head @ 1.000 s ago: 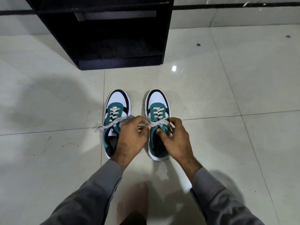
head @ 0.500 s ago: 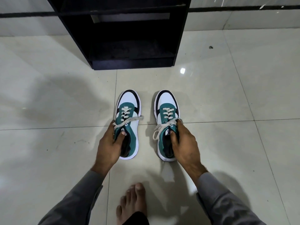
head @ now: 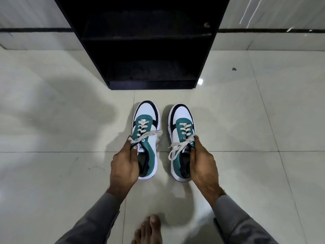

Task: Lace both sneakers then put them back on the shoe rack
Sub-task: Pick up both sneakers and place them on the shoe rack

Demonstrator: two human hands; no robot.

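Observation:
Two teal, white and black sneakers point toward a black shoe rack [head: 151, 83]. My left hand [head: 123, 169] grips the left sneaker [head: 146, 118] by its collar, thumb inside the opening. My right hand [head: 202, 164] grips the right sneaker [head: 182, 118] the same way at its outer collar. Both shoes have cream laces threaded through the eyelets, with loose ends hanging over the sides. They appear raised slightly off the floor, shadows beneath them.
The rack has dark open shelves [head: 149, 36] and stands against a pale wall. Glossy light floor tiles [head: 52, 173] spread all around. A bare foot [head: 149, 229] shows at the bottom edge between my grey sleeves.
My hands left the right shoe's laces and took one sneaker each by the collar. The shoes moved apart and forward toward the rack, and my view came nearer the rack.

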